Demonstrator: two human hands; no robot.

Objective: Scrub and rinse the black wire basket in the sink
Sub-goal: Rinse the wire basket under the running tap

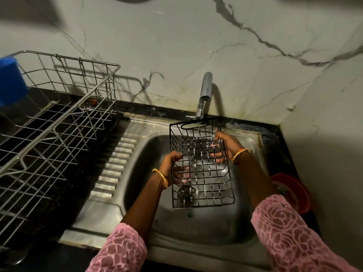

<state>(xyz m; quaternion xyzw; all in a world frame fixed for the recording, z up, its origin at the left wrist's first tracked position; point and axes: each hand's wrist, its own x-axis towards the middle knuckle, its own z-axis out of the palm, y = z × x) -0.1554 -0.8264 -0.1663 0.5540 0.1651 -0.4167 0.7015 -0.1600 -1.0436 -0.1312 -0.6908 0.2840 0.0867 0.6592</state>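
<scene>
The black wire basket (202,167) hangs over the steel sink (206,222), its far end under the tap (205,93). A thin stream of water runs from the tap onto the basket's wires. My left hand (173,161) grips the basket's left side, thumb over the rim and fingers curled beneath. My right hand (224,146) grips the right side near the far end, its fingers showing through the mesh. Both wrists wear gold bangles. Wet streaks shine on the basket's wires.
A large steel dish rack (59,118) stands on the dark counter to the left, with a blue container (10,79) at its far corner. The sink's ribbed drainboard (115,163) lies between rack and bowl. A red plastic item (292,191) sits at the sink's right edge. Marble wall behind.
</scene>
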